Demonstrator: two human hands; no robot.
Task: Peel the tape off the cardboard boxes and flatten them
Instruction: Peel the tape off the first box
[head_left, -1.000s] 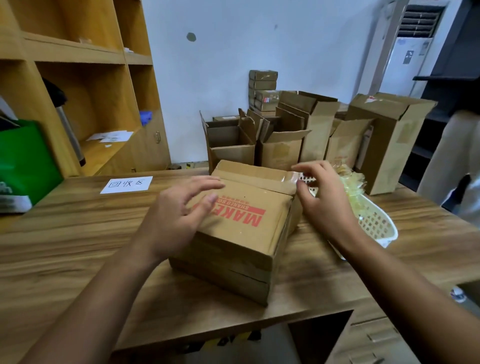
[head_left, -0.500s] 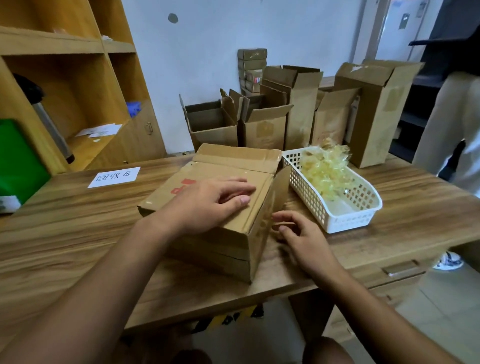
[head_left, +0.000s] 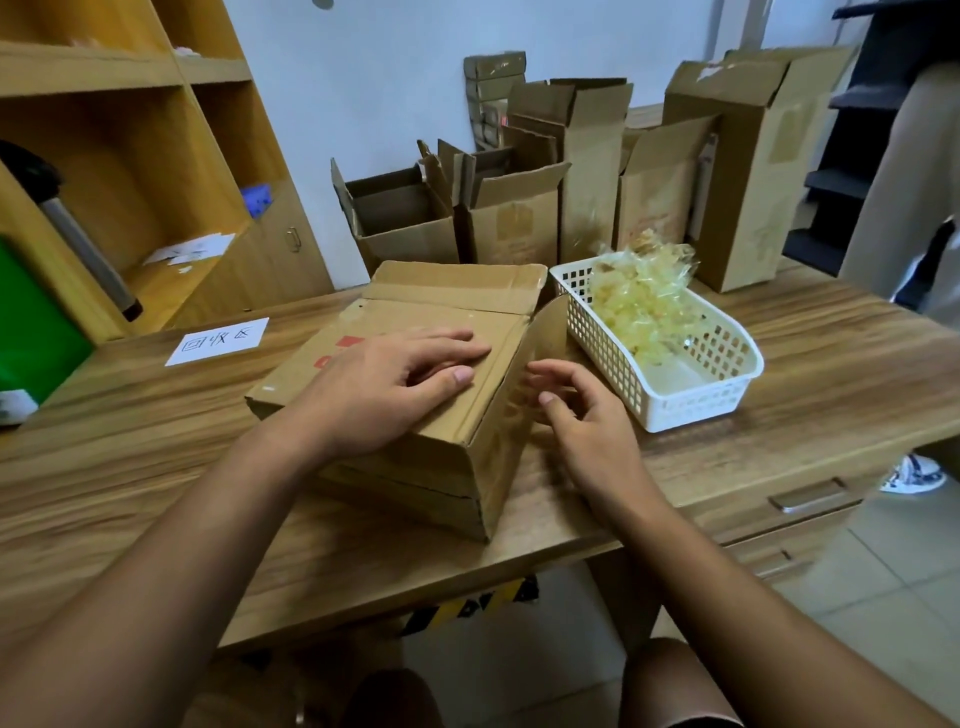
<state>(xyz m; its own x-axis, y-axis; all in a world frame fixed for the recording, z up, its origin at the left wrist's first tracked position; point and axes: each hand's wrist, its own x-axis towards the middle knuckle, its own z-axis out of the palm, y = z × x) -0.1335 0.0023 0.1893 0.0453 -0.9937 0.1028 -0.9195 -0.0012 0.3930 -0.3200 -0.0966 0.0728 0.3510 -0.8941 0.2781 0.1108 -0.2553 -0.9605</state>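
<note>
We see a brown cardboard box (head_left: 415, 384) lying on a wooden table (head_left: 156, 467), near the front edge. Its far flap (head_left: 457, 286) lies open and flat. The left hand (head_left: 384, 389) rests flat on top of the box, fingers spread, gripping nothing. The right hand (head_left: 582, 415) is by the box's right side with loose, curled fingers; it holds nothing. Just beside the box sits a white basket (head_left: 696, 405) with a pile of crumpled clear tape (head_left: 639, 306) in it. A paper label (head_left: 218, 340) lies on the table to the left. More open boxes (head_left: 514, 223) stand at the back by a white wall (head_left: 389, 78). Wooden shelves (head_left: 130, 156) stand on the left. The floor (head_left: 883, 623) has pale tiles.
</note>
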